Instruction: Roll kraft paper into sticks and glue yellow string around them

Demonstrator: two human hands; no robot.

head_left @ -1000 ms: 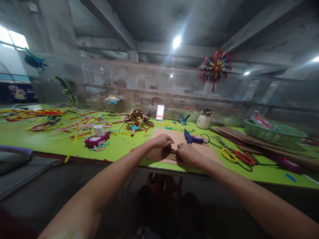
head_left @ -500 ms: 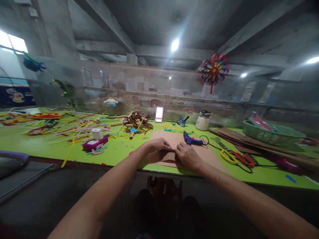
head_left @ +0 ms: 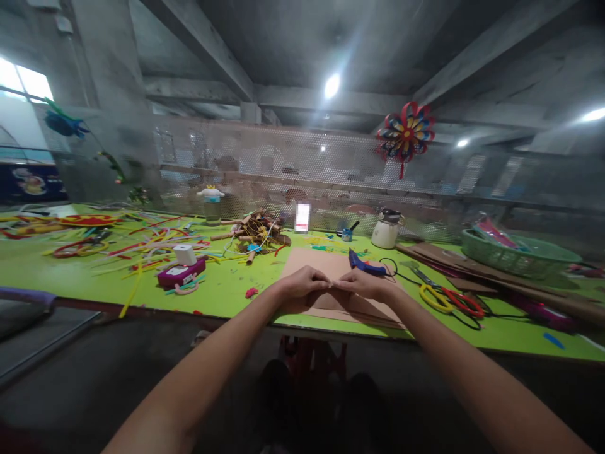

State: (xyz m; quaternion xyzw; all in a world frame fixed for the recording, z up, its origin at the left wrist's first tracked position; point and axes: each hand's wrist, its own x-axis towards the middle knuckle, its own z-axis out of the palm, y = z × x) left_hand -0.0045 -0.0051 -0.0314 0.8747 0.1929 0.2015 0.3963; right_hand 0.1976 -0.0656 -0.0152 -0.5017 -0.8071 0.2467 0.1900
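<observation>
A sheet of brown paper (head_left: pixel 305 260) lies on the green table in front of me, its near part shaded by my hands. My left hand (head_left: pixel 307 282) is closed, thumb and fingers pinched at the sheet's middle. From the other side my right hand (head_left: pixel 362 284) pinches at the same spot, so the fingertips of both hands nearly touch. They appear to grip a brown paper edge; the exact bit between the fingertips is mostly hidden. Just beyond my right hand a blue glue gun (head_left: pixel 366 265) rests on the sheet.
Yellow-handled scissors (head_left: pixel 435 299) and orange-handled scissors (head_left: pixel 462 302) lie at right, near cardboard strips and a green basket (head_left: pixel 524 258). A white jug (head_left: pixel 385 234) stands behind. Leftward are a purple box (head_left: pixel 181 272), a pile of brown paper rolls (head_left: pixel 258 233) and scattered coloured strips.
My right hand has turned and shifted slightly right, its fingertips now meeting the left hand's. The near right part of the brown paper has shifted. A small red piece beside my left forearm shows more fully.
</observation>
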